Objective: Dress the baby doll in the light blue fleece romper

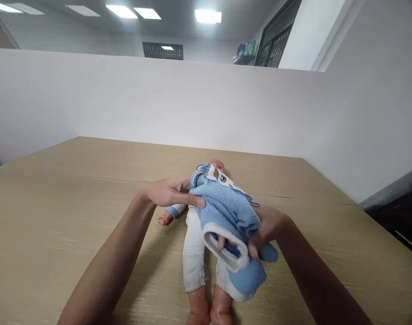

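Head view: both hands (172, 192) (265, 230) gripping blue fleece garment (226, 212) over doll (194, 253); no legible writing.

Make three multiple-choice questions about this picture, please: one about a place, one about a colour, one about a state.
1. Where does the baby doll lie?
A. on the wooden table
B. on the floor
C. in a box

2. What colour is the fleece garment that both hands hold?
A. red
B. light blue with white trim
C. black

3. How does the right hand meet the garment?
A. it lies flat on the table, away from it
B. its fingers grip the white-edged opening
C. it points at the wall

Answers:
1. A, the doll lies on its back on the tan table, legs toward the camera.
2. B, the fleece is pale blue with a white border.
3. B, the fingers curl around the trimmed edge, while the left hand pinches the fabric near the doll's chest.
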